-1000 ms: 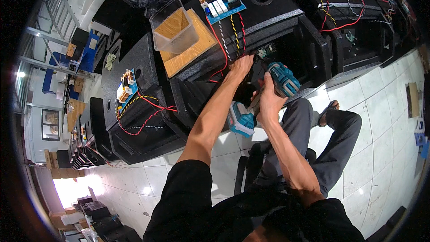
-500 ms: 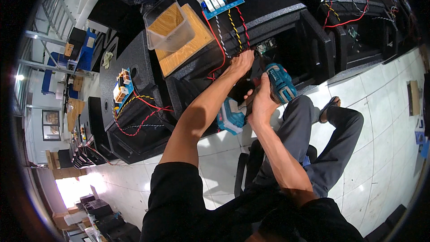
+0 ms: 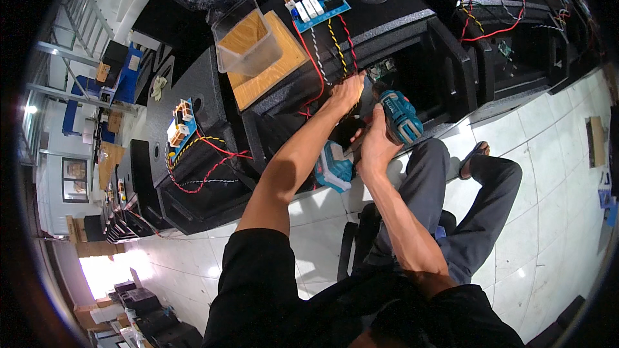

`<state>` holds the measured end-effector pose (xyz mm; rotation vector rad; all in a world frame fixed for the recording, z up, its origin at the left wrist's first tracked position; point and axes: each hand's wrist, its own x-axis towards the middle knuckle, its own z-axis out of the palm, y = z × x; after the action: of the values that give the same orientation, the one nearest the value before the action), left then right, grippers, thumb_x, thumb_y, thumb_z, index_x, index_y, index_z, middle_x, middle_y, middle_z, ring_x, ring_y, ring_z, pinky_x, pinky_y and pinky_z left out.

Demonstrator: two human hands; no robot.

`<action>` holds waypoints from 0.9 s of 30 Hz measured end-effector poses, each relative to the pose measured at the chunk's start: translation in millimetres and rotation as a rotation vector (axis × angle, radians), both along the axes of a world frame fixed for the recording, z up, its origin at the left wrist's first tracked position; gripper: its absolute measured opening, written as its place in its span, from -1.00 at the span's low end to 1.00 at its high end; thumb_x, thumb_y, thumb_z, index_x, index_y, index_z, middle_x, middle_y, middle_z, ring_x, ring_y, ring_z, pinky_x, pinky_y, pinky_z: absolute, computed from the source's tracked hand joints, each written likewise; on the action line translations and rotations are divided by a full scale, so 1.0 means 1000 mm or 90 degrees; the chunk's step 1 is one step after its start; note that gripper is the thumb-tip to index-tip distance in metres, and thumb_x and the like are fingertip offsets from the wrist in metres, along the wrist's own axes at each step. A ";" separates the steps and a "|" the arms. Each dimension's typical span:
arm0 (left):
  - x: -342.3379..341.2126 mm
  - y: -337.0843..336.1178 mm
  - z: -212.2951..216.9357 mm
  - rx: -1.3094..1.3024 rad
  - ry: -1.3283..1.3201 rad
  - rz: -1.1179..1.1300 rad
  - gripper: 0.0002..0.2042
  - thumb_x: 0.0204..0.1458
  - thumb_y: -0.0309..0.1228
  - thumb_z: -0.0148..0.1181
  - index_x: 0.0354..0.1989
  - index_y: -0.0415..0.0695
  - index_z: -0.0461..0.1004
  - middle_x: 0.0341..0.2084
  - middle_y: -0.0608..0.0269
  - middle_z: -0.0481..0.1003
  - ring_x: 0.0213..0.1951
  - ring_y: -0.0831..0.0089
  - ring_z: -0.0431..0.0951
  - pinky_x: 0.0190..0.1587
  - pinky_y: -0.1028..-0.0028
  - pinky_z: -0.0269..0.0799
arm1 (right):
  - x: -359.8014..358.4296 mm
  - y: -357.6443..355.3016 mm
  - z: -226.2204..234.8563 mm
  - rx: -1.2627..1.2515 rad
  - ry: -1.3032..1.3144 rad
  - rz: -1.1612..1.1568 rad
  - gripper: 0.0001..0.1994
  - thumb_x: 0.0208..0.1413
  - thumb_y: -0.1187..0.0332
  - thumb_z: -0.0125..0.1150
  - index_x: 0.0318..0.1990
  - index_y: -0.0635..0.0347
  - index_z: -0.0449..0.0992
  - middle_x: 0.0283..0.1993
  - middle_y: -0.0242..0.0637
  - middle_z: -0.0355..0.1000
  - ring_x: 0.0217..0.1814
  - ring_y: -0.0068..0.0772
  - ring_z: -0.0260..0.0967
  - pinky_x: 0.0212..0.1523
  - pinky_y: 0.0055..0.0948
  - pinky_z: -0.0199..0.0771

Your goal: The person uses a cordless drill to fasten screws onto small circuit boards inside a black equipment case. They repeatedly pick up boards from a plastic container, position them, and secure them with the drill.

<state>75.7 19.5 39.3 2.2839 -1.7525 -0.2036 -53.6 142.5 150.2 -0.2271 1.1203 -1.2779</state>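
A teal and black cordless drill is gripped in my right hand, its battery end pointing toward my left forearm. The drill's nose reaches into the opening of a black speaker cabinet. Just left of the nose, my left hand is at the cabinet's edge, its fingertips down near the drill tip; what they hold, if anything, is hidden. Beyond it, a blue circuit board lies on top of the cabinet, with red, white-black, yellow-black and red-black wires running down past my left hand.
A clear plastic bin stands on a wooden board left of the circuit board. More black cabinets with boards and wires flank it: one on the left, another on the right. White floor tiles extend below.
The drill and my right hand have shifted very slightly. My left hand stays at the cabinet edge, and the whole view has moved a little.
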 end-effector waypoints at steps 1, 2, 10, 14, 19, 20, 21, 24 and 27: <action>0.003 0.001 -0.003 -0.041 -0.015 -0.009 -0.60 0.20 0.00 -0.05 -0.19 -0.12 0.47 -0.43 -0.13 0.55 -0.38 -0.17 0.57 -0.42 -0.01 0.50 | 0.000 0.000 0.000 0.001 0.013 0.003 -0.77 0.17 0.24 0.20 -0.28 0.23 0.39 -0.49 -0.28 0.40 -0.68 -0.47 0.30 -0.70 -0.44 0.35; 0.006 0.004 -0.007 -0.083 -0.031 -0.019 -0.61 0.20 -0.01 -0.03 -0.23 -0.11 0.47 -0.46 -0.12 0.55 -0.42 -0.15 0.57 -0.46 0.01 0.50 | 0.000 0.000 0.000 0.002 0.025 0.006 -0.77 0.17 0.24 0.20 -0.28 0.22 0.39 -0.48 -0.27 0.41 -0.68 -0.47 0.30 -0.70 -0.44 0.35; 0.000 0.000 -0.001 0.015 0.007 0.015 -0.57 0.19 0.01 -0.05 -0.27 -0.16 0.49 -0.48 -0.13 0.56 -0.37 -0.18 0.58 -0.34 -0.01 0.53 | -0.010 0.000 0.000 0.007 -0.006 0.020 -0.77 0.15 0.25 0.23 -0.23 0.22 0.40 -0.41 -0.25 0.46 -0.67 -0.48 0.31 -0.67 -0.45 0.37; 0.004 0.004 -0.007 -0.065 -0.044 0.011 -0.53 0.20 0.01 -0.07 -0.32 -0.21 0.53 -0.43 -0.16 0.57 -0.28 -0.21 0.57 -0.25 -0.02 0.52 | -0.028 0.012 0.013 -0.012 -0.019 0.006 -0.78 0.15 0.28 0.23 -0.33 0.27 0.43 -0.48 -0.30 0.43 -0.70 -0.53 0.29 -0.71 -0.50 0.31; -0.013 0.014 0.020 0.008 -0.043 0.012 -0.53 0.19 -0.04 -0.02 -0.46 -0.26 0.53 -0.47 -0.20 0.55 -0.33 -0.22 0.57 -0.30 -0.02 0.51 | -0.075 0.033 0.033 -0.030 -0.045 0.097 -0.78 0.14 0.29 0.24 -0.24 0.26 0.42 -0.40 -0.26 0.46 -0.68 -0.52 0.30 -0.69 -0.51 0.33; -0.012 0.015 0.017 -0.023 -0.056 -0.025 -0.63 0.14 -0.14 0.09 -0.34 -0.28 0.50 -0.46 -0.20 0.54 -0.33 -0.21 0.57 -0.29 -0.01 0.49 | -0.091 0.039 0.035 -0.031 -0.036 0.127 -0.76 0.14 0.28 0.24 -0.19 0.24 0.41 -0.39 -0.24 0.46 -0.68 -0.50 0.31 -0.68 -0.52 0.35; -0.020 0.020 0.018 -0.038 -0.062 -0.026 -0.66 0.13 -0.17 0.12 -0.28 -0.28 0.47 -0.42 -0.20 0.54 -0.31 -0.20 0.56 -0.28 0.00 0.48 | -0.108 0.046 0.036 -0.029 -0.024 0.158 -0.74 0.14 0.26 0.24 -0.14 0.22 0.41 -0.37 -0.22 0.47 -0.67 -0.49 0.31 -0.68 -0.52 0.36; -0.049 0.029 0.028 -0.052 -0.056 -0.025 -0.61 0.05 -0.27 0.24 -0.05 -0.26 0.33 -0.24 -0.21 0.51 -0.19 -0.15 0.54 -0.18 0.01 0.45 | -0.163 0.061 0.024 -0.051 -0.004 0.209 -0.81 0.16 0.32 0.21 -0.21 0.27 0.45 -0.38 -0.24 0.46 -0.69 -0.49 0.30 -0.69 -0.49 0.34; -0.058 0.022 0.030 -0.056 -0.042 0.021 -0.60 0.03 -0.23 0.26 -0.11 -0.27 0.36 -0.24 -0.22 0.50 -0.17 -0.16 0.53 -0.15 0.01 0.44 | -0.212 0.076 0.021 0.003 0.065 0.249 -0.75 0.17 0.26 0.19 -0.17 0.28 0.44 -0.38 -0.24 0.48 -0.68 -0.48 0.32 -0.66 -0.47 0.38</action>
<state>17.4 41.7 69.7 2.2785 -1.7186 -0.0451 -265.2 218.7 171.6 -0.4880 1.1012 -0.9228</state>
